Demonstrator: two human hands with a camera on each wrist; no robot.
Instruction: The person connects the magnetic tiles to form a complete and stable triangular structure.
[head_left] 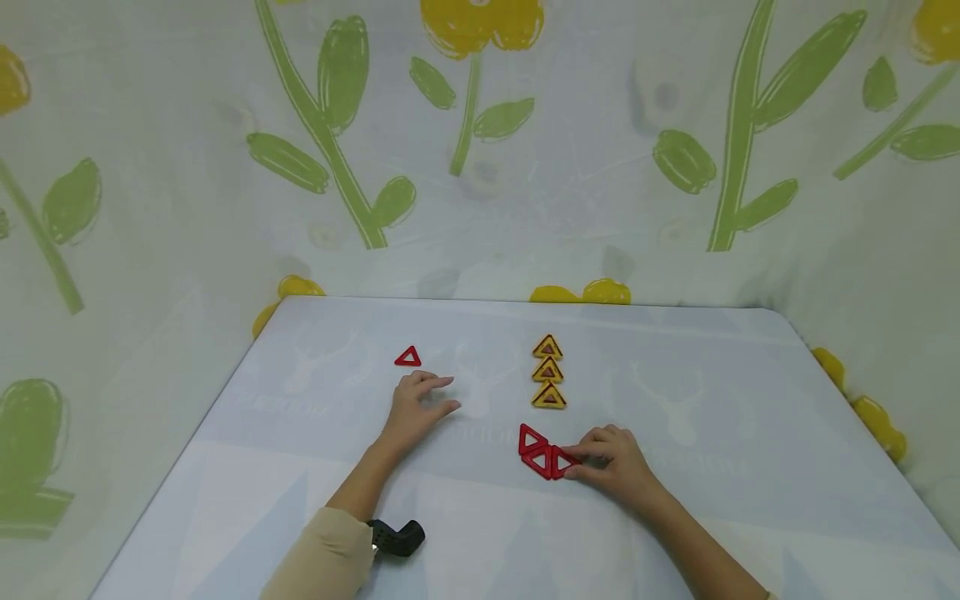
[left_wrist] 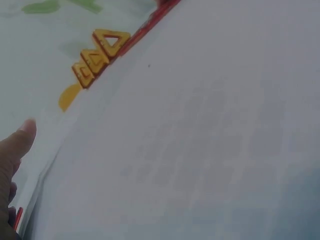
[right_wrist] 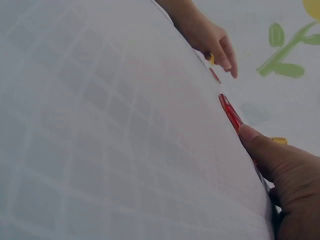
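Observation:
In the head view my right hand (head_left: 618,468) pinches the rightmost of three red triangular frame tiles (head_left: 537,459) between thumb and fingers. Those tiles lie flat with their edges together, in a fan shape. My left hand (head_left: 417,414) is held with thumb and fingers apart, nothing between them. Just beyond it lies a single red triangle tile (head_left: 408,357). Several yellow triangles with dark red inner edges (head_left: 548,369) form a column behind the red group. The right wrist view shows the right thumb (right_wrist: 250,134) against a red tile (right_wrist: 230,111).
A white table (head_left: 712,433) with faint deer prints carries everything. Behind it hangs a pale curtain (head_left: 570,192) with green and yellow flowers. A black device (head_left: 397,538) is at the left wrist.

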